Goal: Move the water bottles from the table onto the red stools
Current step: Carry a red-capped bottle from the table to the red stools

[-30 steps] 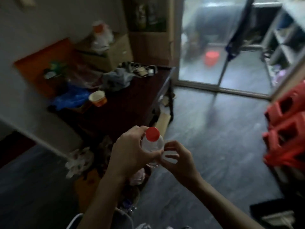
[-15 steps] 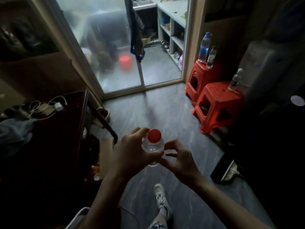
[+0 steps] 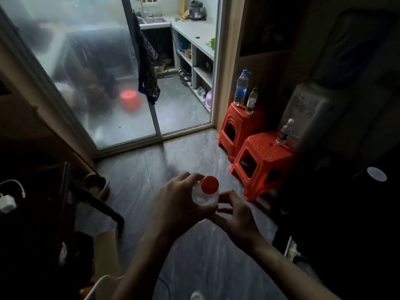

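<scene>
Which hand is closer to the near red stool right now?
Right. The right hand is beside the red-capped bottle, on the side facing the near stool. The left hand grips that bottle from its far side, further from the stool.
</scene>
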`<state>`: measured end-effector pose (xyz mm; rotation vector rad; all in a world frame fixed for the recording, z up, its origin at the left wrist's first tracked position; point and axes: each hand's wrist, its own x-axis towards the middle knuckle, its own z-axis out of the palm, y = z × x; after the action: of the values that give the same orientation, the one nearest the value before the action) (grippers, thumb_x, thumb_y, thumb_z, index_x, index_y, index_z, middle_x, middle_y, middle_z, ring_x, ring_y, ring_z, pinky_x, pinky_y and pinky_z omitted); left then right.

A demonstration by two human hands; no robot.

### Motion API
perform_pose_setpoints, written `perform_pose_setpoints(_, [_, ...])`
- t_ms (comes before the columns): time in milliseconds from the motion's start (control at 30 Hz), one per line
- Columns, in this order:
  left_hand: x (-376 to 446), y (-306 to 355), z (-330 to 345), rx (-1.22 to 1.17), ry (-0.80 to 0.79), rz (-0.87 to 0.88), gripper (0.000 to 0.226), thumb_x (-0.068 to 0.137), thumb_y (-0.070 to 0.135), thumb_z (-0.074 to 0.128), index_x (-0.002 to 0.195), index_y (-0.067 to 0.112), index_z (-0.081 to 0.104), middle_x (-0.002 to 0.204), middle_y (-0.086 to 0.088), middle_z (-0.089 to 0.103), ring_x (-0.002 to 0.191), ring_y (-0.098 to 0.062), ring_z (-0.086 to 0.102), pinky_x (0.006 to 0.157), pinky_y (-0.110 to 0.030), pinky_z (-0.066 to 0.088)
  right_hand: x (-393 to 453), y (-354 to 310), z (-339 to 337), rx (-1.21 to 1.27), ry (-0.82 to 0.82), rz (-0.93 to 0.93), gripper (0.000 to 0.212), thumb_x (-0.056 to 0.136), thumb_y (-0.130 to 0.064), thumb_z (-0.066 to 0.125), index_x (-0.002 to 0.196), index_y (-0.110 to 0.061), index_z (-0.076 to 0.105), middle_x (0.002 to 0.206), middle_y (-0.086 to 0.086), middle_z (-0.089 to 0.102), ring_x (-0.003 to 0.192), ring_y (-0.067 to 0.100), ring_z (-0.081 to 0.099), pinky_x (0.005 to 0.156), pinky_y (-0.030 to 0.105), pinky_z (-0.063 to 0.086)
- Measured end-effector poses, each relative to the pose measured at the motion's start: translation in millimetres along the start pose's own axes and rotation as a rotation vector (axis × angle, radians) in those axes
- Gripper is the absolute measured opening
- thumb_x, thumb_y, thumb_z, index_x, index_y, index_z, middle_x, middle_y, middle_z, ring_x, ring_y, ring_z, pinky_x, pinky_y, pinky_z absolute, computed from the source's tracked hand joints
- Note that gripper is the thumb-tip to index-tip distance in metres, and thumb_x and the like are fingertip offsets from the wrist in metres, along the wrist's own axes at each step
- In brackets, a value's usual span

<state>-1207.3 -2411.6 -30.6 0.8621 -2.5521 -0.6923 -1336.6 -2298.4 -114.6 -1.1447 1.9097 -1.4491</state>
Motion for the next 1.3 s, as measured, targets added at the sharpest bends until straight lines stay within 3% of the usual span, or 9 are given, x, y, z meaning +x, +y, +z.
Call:
perform_pose_setpoints(300, [98.1,-21.6,8.5,-0.016,-0.085,0.063,0.066,0.057,0.074,0.062,0.11,0.035,0.064,0.099,0.019,0.065,0.082,-0.001,0.061,0.066,-0.025,0.053,80.0,18.6,-10.6,-0.018,0.104,0.046,0.035,0.073,-0.036,0.084,0.095,-0.023,0.06,0.095,-0.007,0.068,0.094,0.012,0.069,0.083,0.034,0.059])
perform_pose_setpoints(433, [153.2,-27.5,22.9,-0.014,-0.116,0.089,0.067,0.055,0.076,0.059,0.109,0.037,0.064,0.097,0.02,0.064,0.082,-0.002,0.062,0.066,-0.031,0.054,125.2,36.0,-22.4,-0.025,0.132,0.075,0.037,0.071,-0.04,0.084,0.094,-0.025,0.06,0.097,-0.007,0.069,0.095,0.01,0.068,0.084,0.032,0.059])
perform_pose_setpoints(633, [257.9,-24.1,43.3,0.017,-0.151,0.13,0.053,0.059,0.064,0.074,0.104,0.037,0.064,0.093,0.02,0.063,0.081,-0.001,0.06,0.064,-0.025,0.052,221.8,67.0,-55.5,-0.041,0.154,0.082,0.034,0.072,-0.032,0.085,0.094,-0.025,0.06,0.097,-0.008,0.069,0.094,0.009,0.068,0.085,0.031,0.058])
perform_pose_setpoints(933, [424.8,-6.6,84.8,0.057,-0.226,0.203,0.062,0.055,0.07,0.068,0.108,0.04,0.063,0.098,0.018,0.065,0.084,-0.005,0.063,0.065,-0.029,0.052,353.0,105.0,-120.9,-0.002,0.274,0.116,0.036,0.071,-0.036,0.086,0.095,-0.032,0.059,0.098,-0.009,0.069,0.097,0.01,0.068,0.084,0.034,0.058])
perform_pose_setpoints(1100, [494.0,8.0,117.6,0.018,-0.312,0.248,0.046,0.058,0.054,0.079,0.099,0.041,0.063,0.091,0.022,0.063,0.076,0.0,0.06,0.056,-0.014,0.041,388.3,122.6,-157.8,0.039,0.339,0.183,0.034,0.074,-0.045,0.082,0.095,-0.029,0.06,0.098,-0.006,0.071,0.099,0.012,0.068,0.083,0.036,0.058])
perform_pose_setpoints(1167, [519.7,13.6,136.7,0.019,-0.369,0.289,0.047,0.058,0.055,0.078,0.1,0.042,0.063,0.092,0.021,0.062,0.077,0.001,0.06,0.056,-0.012,0.041,400.7,131.8,-171.8,0.048,0.38,0.215,0.039,0.072,-0.052,0.081,0.094,-0.027,0.06,0.095,-0.005,0.071,0.095,0.013,0.069,0.08,0.03,0.057])
perform_pose_setpoints(1233, [545.6,17.6,158.6,0.027,-0.41,0.326,0.049,0.058,0.058,0.075,0.102,0.043,0.061,0.093,0.021,0.062,0.079,0.0,0.062,0.059,-0.018,0.048,414.3,142.8,-184.2,0.061,0.429,0.263,0.044,0.068,-0.052,0.082,0.093,-0.023,0.061,0.091,-0.006,0.07,0.089,0.01,0.067,0.073,0.019,0.052])
perform_pose_setpoints(1300, [572.5,20.7,179.9,0.015,-0.447,0.354,0.049,0.059,0.062,0.07,0.102,0.042,0.06,0.093,0.02,0.062,0.079,-0.001,0.062,0.063,-0.025,0.053,428.9,155.4,-195.3,0.076,0.485,0.331,0.046,0.065,-0.048,0.086,0.091,-0.02,0.061,0.09,-0.006,0.071,0.086,0.006,0.066,0.07,0.016,0.049])
